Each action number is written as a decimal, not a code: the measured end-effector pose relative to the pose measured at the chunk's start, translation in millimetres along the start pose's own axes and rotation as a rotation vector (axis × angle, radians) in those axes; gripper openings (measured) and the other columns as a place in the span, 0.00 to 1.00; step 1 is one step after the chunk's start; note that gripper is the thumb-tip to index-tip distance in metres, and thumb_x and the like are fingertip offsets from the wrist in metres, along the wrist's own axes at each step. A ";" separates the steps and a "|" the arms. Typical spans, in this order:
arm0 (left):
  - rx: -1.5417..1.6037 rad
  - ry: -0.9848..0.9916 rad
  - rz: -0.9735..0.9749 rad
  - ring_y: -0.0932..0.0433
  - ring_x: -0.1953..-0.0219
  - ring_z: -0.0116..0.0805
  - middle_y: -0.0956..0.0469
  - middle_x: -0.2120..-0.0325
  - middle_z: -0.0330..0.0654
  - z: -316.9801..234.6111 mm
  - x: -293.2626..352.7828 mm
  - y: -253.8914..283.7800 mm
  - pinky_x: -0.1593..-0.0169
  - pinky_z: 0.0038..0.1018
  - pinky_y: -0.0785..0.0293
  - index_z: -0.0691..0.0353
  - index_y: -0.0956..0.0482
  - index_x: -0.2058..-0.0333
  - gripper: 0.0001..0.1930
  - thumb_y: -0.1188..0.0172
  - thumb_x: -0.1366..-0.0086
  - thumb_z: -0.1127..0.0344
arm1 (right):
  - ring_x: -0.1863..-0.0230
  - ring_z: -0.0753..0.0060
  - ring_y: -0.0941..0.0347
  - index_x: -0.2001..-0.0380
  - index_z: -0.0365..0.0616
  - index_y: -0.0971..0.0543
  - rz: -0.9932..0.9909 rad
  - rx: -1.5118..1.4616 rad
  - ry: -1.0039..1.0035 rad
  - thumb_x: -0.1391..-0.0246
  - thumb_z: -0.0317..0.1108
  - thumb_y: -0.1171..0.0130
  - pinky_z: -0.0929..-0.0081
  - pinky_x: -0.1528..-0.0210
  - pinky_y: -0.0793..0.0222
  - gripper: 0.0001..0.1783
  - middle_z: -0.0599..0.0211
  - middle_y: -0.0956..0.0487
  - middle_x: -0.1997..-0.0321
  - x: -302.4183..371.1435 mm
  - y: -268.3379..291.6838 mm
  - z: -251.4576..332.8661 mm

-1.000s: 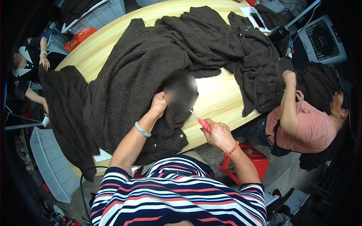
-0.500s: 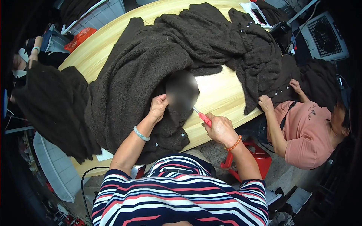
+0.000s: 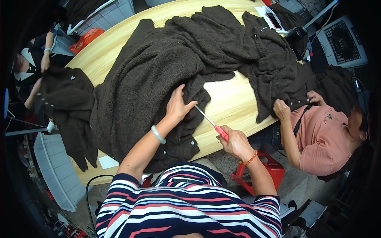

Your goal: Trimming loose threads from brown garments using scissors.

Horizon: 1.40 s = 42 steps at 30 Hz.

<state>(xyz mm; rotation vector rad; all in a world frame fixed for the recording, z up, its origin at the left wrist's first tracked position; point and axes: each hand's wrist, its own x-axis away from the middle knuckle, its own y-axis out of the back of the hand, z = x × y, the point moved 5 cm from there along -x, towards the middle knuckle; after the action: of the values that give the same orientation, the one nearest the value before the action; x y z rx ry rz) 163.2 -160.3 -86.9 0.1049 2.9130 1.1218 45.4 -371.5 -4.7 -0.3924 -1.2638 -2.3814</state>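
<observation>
A large dark brown knitted garment [image 3: 139,87] lies bunched across the table in front of me, with a few shiny buttons near its lower edge. My left hand [image 3: 177,106] rests on its folds, thumb apart from the fingers and nothing visibly held. In my right hand [image 3: 237,146] is a red-handled tool [image 3: 221,133] with a long thin metal shaft, gripped by the handle. The shaft slants up and left, its tip close to my left thumb at the knit. Too little of the tip shows to tell its shape.
At right, a person in a pink shirt [image 3: 323,139] handles another brown knit. At left, another person's hand [image 3: 45,61] holds a buttoned brown garment [image 3: 69,93]. A phone [image 3: 274,20] and black cylinder [image 3: 295,35] are at far right; a red stool [image 3: 264,172] stands below the table.
My left hand has gone from a pinch to spread fingers, slightly up and right. The tool in my right hand has drawn back down and right. The left person's garment has shifted, showing its buttons.
</observation>
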 end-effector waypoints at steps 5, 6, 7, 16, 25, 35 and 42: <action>0.050 -0.062 0.110 0.24 0.66 0.39 0.24 0.68 0.44 10.9 -34.5 -30.1 0.61 0.34 0.25 0.63 0.22 0.58 0.16 0.32 0.42 0.63 | 0.67 0.40 0.23 0.56 0.43 0.24 -0.110 0.000 -0.037 0.44 0.38 0.40 0.50 0.61 0.28 0.15 0.46 0.22 0.75 -7.7 11.7 -1.6; 0.268 0.065 0.231 0.25 0.72 0.30 0.26 0.77 0.38 21.9 -35.4 -38.9 0.67 0.29 0.26 0.65 0.21 0.62 0.12 0.34 0.40 0.64 | 0.68 0.39 0.22 0.57 0.43 0.24 -0.120 0.020 -0.043 0.43 0.37 0.42 0.50 0.61 0.27 0.14 0.44 0.21 0.75 -7.9 15.2 -0.4; 0.306 0.050 0.241 0.28 0.76 0.22 0.26 0.81 0.31 28.5 -35.6 -40.1 0.70 0.25 0.29 0.61 0.20 0.69 0.08 0.36 0.37 0.64 | 0.69 0.39 0.22 0.58 0.42 0.24 -0.129 0.040 -0.048 0.43 0.37 0.44 0.49 0.61 0.26 0.13 0.43 0.21 0.75 -8.1 18.6 1.0; 1.075 0.589 0.389 0.32 0.71 0.16 0.30 0.77 0.26 51.0 3.8 -47.3 0.64 0.21 0.30 0.52 0.21 0.69 0.07 0.40 0.31 0.60 | 0.67 0.40 0.22 0.61 0.43 0.23 0.128 0.120 -0.017 0.45 0.39 0.40 0.51 0.60 0.27 0.13 0.45 0.21 0.75 6.4 3.6 1.5; 0.153 0.088 0.168 0.24 0.57 0.37 0.28 0.51 0.50 42.2 85.7 -6.2 0.47 0.31 0.29 0.65 0.43 0.35 0.44 0.28 0.46 0.65 | 0.70 0.41 0.22 0.61 0.44 0.23 0.111 0.110 0.047 0.45 0.38 0.42 0.50 0.63 0.26 0.12 0.45 0.21 0.76 19.3 -1.5 1.8; 0.289 0.055 -0.182 0.19 0.67 0.38 0.18 0.66 0.48 71.3 127.0 18.8 0.60 0.29 0.23 0.70 0.20 0.57 0.12 0.45 0.40 0.79 | 0.71 0.42 0.22 0.58 0.46 0.23 0.247 0.173 0.216 0.46 0.38 0.39 0.52 0.66 0.27 0.14 0.46 0.22 0.77 24.7 -35.6 26.3; 1.381 0.630 -0.215 0.21 0.62 0.25 0.18 0.62 0.39 105.4 140.6 -2.0 0.54 0.22 0.25 0.68 0.20 0.58 0.07 0.42 0.33 0.74 | 0.69 0.40 0.23 0.56 0.48 0.22 0.278 0.273 0.199 0.48 0.39 0.37 0.52 0.63 0.28 0.16 0.45 0.21 0.75 12.3 -30.0 50.3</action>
<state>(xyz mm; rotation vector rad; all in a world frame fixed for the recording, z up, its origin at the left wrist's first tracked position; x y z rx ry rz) 27.2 -81.5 -165.5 -0.6132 3.3846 -1.1830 22.9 -317.1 6.7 -0.2236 -1.3229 -1.9339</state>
